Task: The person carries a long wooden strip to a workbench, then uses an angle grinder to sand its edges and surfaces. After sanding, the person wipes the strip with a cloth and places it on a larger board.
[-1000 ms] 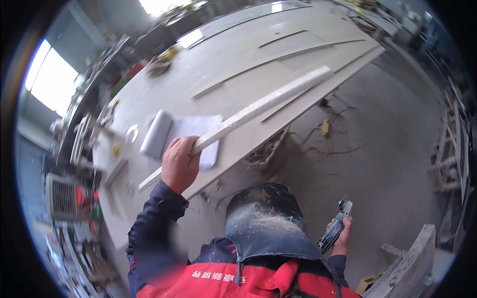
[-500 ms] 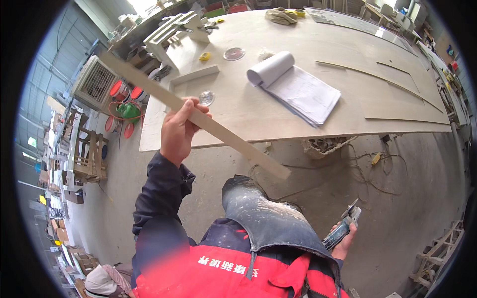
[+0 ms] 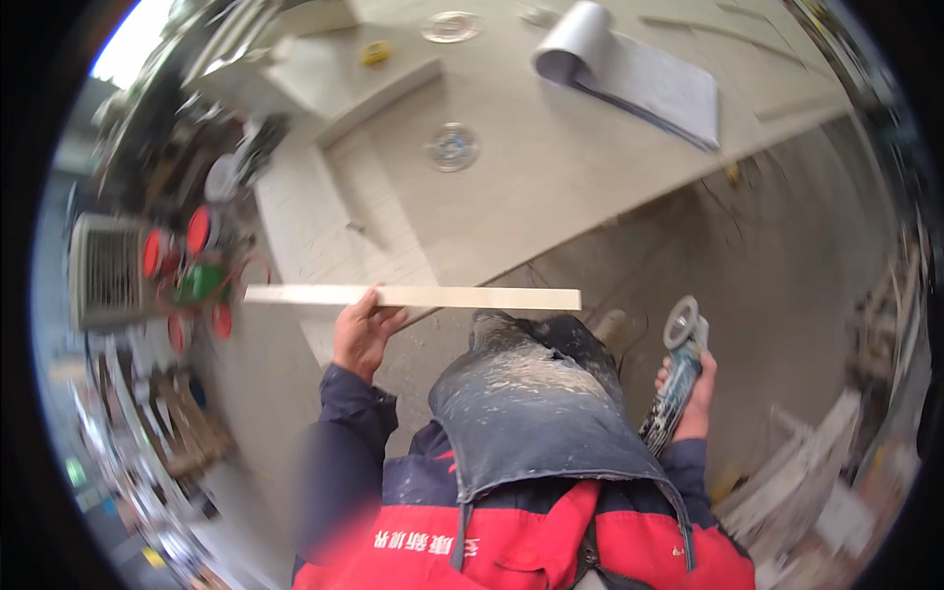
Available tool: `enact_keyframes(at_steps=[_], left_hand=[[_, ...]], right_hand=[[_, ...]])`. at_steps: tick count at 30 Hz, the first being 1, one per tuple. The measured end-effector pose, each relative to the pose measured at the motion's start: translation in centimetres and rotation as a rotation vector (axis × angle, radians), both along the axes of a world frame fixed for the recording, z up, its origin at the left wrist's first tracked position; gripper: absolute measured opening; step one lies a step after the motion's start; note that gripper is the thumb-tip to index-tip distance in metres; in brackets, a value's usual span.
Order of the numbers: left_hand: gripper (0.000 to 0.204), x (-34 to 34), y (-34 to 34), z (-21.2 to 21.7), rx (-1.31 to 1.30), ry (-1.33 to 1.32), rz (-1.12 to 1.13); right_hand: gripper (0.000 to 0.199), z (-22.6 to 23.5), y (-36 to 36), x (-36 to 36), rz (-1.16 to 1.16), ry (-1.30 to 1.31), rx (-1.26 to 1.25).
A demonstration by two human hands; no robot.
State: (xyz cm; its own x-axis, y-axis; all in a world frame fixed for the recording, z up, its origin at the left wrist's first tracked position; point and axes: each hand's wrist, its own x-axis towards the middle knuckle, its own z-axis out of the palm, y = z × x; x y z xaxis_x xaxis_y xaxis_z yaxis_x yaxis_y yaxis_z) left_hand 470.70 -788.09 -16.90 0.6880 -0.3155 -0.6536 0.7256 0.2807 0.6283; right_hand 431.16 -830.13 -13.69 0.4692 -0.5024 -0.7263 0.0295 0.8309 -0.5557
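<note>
My left hand [image 3: 362, 339] is closed round a long, narrow, pale beige strip [image 3: 482, 297], gripping it left of its middle. The strip lies almost level across my view, at the table's near edge and in front of my dusty dark apron [image 3: 551, 403]. Out to the right, my right hand [image 3: 699, 398] wraps round the body of an angle grinder [image 3: 675, 385]. Its round disc [image 3: 680, 322] points away from me, apart from the strip. Whether the disc is turning I cannot tell.
On the large pale table [image 3: 531, 197] sit a clipboard of papers [image 3: 659, 84], a yellow tape measure [image 3: 375, 52], an L-shaped upright strip [image 3: 383, 98] and a clear round disc [image 3: 453, 147]. Red-lidded buckets [image 3: 202, 231] and a slatted cooler [image 3: 110, 270] stand left. Boards [image 3: 801, 482] lean right.
The strip has swung from a steep slant to nearly level and come lower, nearer me. My right hand has raised the grinder, its disc now facing my view. My view has turned left.
</note>
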Motion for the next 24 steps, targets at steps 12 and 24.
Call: enact_keyframes(at_steps=[12, 24], left_hand=[[0.024, 2.8, -6.2, 0.2, 0.499, -0.008, -0.210], [0.044, 4.1, -6.6, 2.5, 1.037, -0.135, -0.597]], right_hand=[[0.071, -2.9, 3.5, 0.9, -0.025, -0.231, 0.354], [0.071, -9.9, 10.0, -0.4, -0.020, -0.504, 0.641]])
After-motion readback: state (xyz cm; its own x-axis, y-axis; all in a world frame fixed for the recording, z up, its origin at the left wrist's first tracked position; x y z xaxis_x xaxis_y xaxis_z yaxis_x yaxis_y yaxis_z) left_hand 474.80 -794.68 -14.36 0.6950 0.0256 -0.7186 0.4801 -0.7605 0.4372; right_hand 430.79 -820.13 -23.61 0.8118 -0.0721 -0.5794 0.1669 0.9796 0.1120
